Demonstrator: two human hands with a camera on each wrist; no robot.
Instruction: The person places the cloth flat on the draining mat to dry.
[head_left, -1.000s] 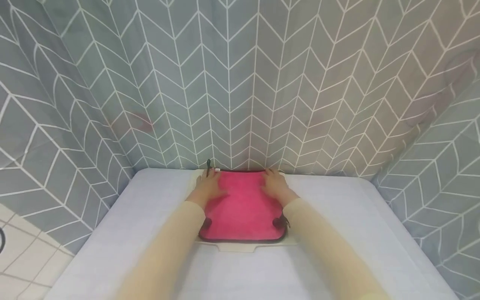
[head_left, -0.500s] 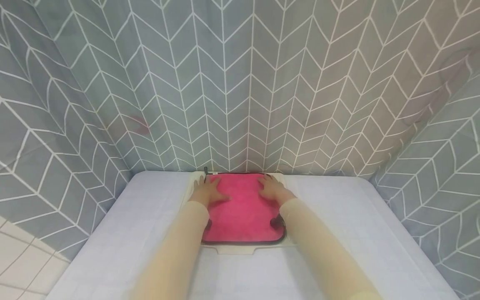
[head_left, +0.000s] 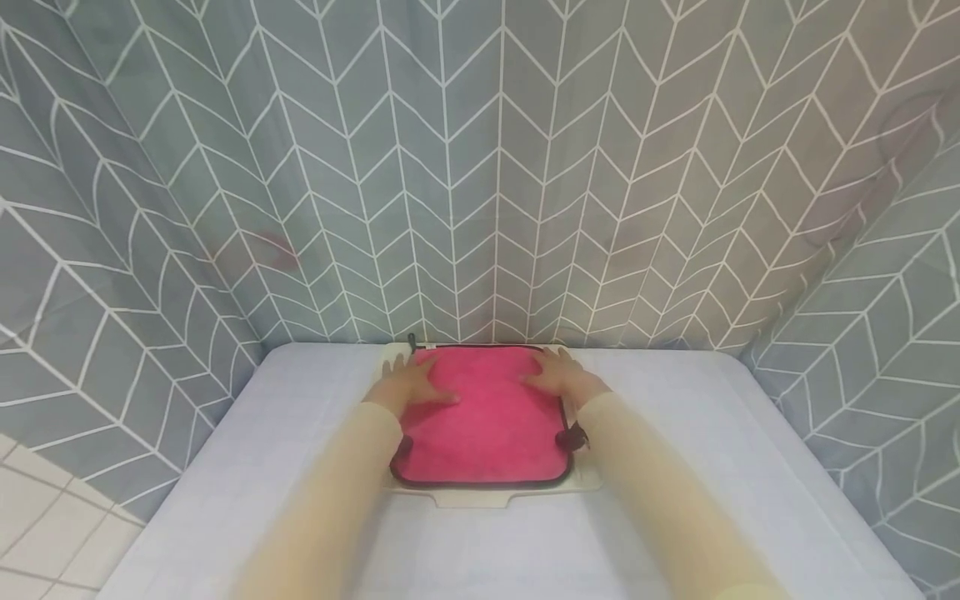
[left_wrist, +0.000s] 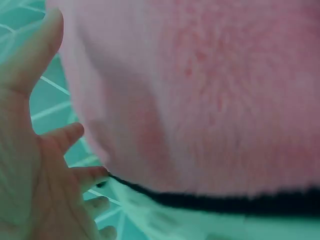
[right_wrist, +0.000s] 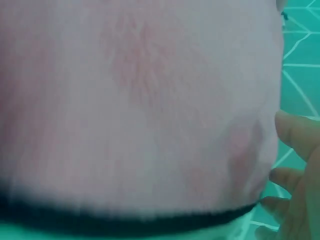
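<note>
A bright pink plush pad (head_left: pixel 483 425) with black edging lies on a cream, tray-like board (head_left: pixel 471 500). My left hand (head_left: pixel 401 387) rests on the pad's left side, fingers spread and thumb reaching inward. On the right side my right hand (head_left: pixel 564 377) touches the pad with straight fingers. In the left wrist view, the left hand (left_wrist: pixel 45 175) shows beside the pad (left_wrist: pixel 210 100), its fingertips at the edge. The right wrist view has the right hand's (right_wrist: pixel 300 165) fingertips at the opposite edge. A black toggle or tie (head_left: pixel 572 438) sticks out near the right sleeve.
The board sits on a table with a white cover (head_left: pixel 675 450). Behind and at both sides hangs a grey curtain (head_left: pixel 480 183) with white chevron lines. Another black tie end (head_left: pixel 412 340) stands up at the pad's far left corner. Pale floor tiles (head_left: pixel 45 517) show at lower left.
My hands draw closer together, then spread apart toward the pad's sides. The pad's near left corner and the right black tie shift outward. The head view tilts slightly.
</note>
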